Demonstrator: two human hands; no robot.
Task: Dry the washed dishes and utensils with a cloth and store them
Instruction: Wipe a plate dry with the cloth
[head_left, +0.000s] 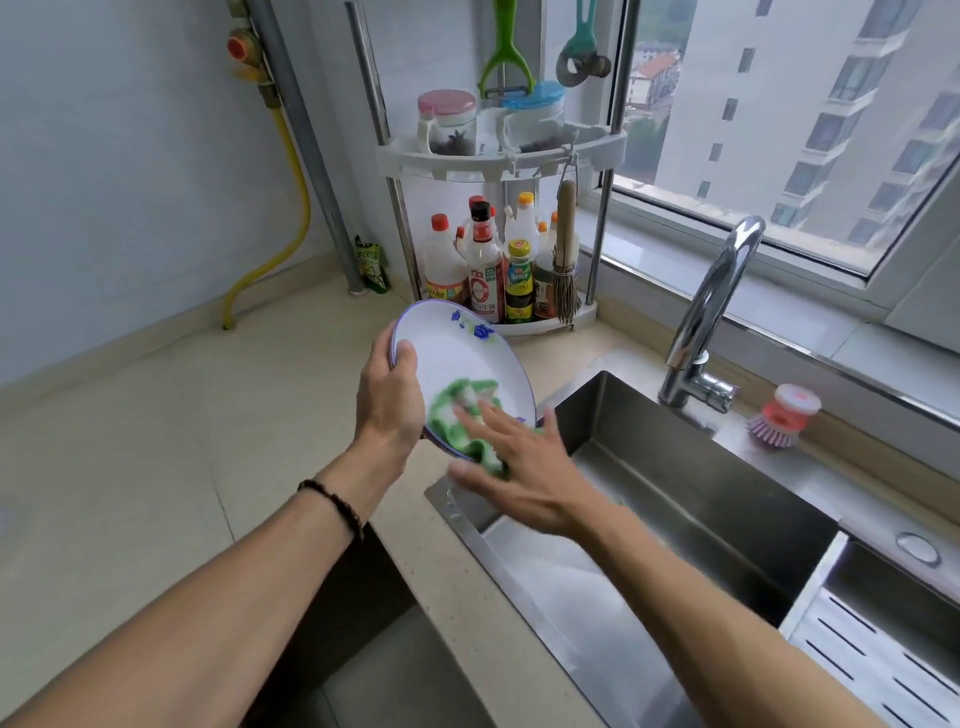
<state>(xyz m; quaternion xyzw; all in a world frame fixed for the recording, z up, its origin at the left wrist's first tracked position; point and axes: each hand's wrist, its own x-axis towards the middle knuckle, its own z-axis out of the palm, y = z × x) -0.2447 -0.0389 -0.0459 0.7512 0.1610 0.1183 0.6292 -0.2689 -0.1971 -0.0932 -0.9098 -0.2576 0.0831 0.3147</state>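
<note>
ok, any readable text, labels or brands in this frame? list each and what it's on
None can be read with confidence.
Sauce bottles on the corner rack: printed labels, characters too small and blurred.
Green packet by the pipe: print unreadable.
Plate: blue floral pattern only, no text.
Spice jars: no label visible.

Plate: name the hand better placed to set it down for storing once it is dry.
Left. The left hand grips the plate by its rim, tilted over the counter edge, while the right hand presses the green cloth flat against it.
</note>
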